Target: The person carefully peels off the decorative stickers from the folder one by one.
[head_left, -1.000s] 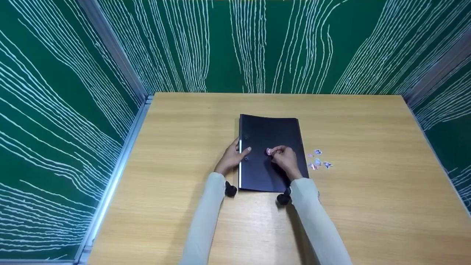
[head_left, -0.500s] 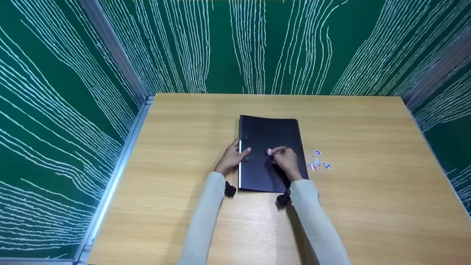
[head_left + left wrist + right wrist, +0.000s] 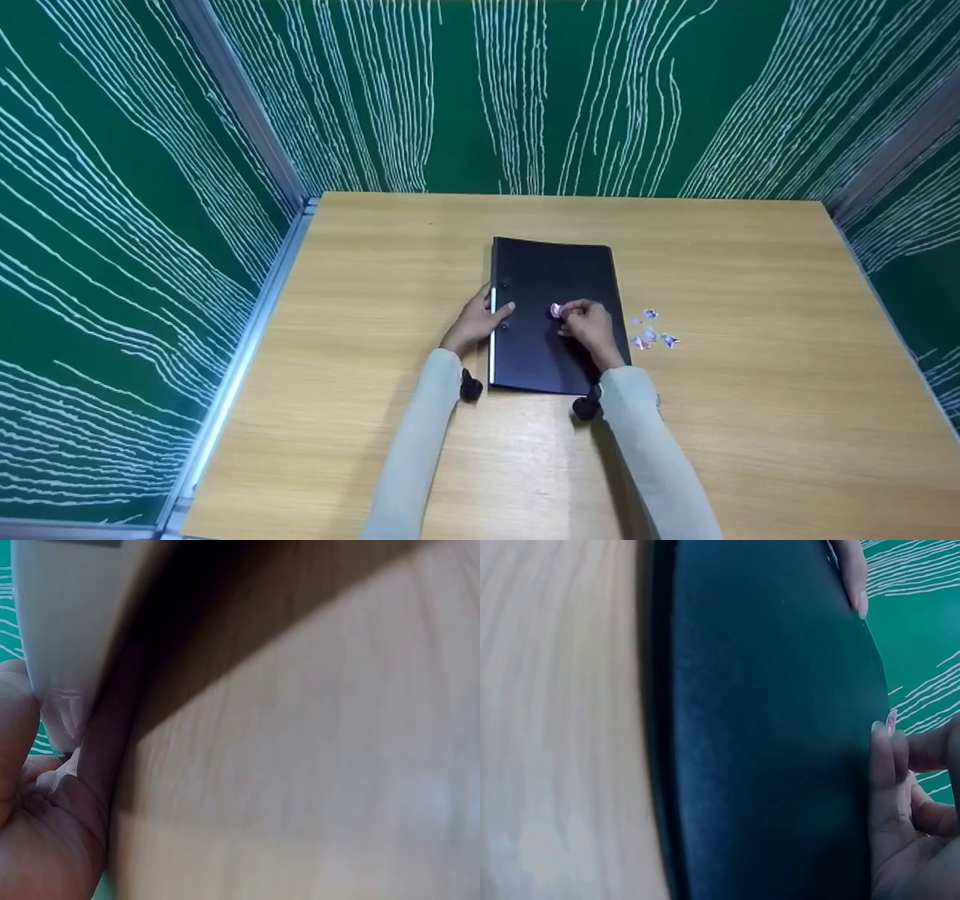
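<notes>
A black ring binder [image 3: 559, 270] lies closed on the wooden table, its spine to the left. My left hand [image 3: 472, 322] grips it by the spine, thumb on the cover and fingers at the spine's outer side and underneath. In the left wrist view the white spine [image 3: 67, 622] sits between thumb and fingers. Over the middle of the cover, my right hand [image 3: 589, 326] pinches a small pink sticker [image 3: 556, 310] between thumb and index finger. Only a sliver of the sticker [image 3: 892, 721] shows past the fingers in the right wrist view.
Several small shiny stickers [image 3: 649, 334] lie loose on the table [image 3: 750, 375] just right of the binder. Green walls [image 3: 450, 97] with white wavy lines enclose the back and sides of the table.
The head view has shifted slightly. The right hand and the pink sticker sit a touch further right over the cover; the left hand keeps its hold on the binder.
</notes>
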The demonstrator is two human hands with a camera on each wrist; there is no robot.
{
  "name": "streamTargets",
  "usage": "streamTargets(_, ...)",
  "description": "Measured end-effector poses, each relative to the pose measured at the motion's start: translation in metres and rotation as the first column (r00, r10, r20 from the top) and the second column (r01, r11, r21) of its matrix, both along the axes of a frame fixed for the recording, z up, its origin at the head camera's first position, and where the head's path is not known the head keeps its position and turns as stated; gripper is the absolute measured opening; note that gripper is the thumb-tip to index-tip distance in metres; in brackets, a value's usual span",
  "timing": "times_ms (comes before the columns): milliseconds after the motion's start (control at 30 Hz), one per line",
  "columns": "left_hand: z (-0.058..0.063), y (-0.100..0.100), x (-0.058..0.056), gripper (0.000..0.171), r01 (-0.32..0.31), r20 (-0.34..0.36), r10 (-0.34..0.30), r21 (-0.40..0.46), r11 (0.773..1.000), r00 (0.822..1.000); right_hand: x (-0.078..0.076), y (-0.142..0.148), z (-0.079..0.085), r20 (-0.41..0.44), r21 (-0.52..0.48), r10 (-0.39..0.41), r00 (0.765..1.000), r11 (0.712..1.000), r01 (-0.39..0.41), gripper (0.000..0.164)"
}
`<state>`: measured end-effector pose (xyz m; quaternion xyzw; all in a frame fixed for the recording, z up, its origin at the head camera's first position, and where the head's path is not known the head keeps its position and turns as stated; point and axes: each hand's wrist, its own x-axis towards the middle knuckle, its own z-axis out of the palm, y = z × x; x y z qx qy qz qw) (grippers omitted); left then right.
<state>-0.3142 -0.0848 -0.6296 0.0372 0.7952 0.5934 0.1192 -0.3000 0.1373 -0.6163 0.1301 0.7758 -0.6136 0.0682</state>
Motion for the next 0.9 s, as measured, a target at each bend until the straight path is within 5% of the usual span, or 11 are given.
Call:
streamTargets(367, -0.002, 0.001, 0.000, 0.068, 0.001, -0.009, -0.001, -0.011, 1.000, 1.000, 0.001, 0.007, 0.003, -0.054, 0.160, 0.016, 0.998, 0.987, -0.007, 0.016)
streamTargets(900, -0.002, 0.000, -0.002, 0.070, 0.011, 0.005, -0.011, -0.023, 1.000, 1.000, -0.001, 0.028, 0.010, -0.070, 0.141, 0.003, 0.998, 0.990, 0.007, 0.018)
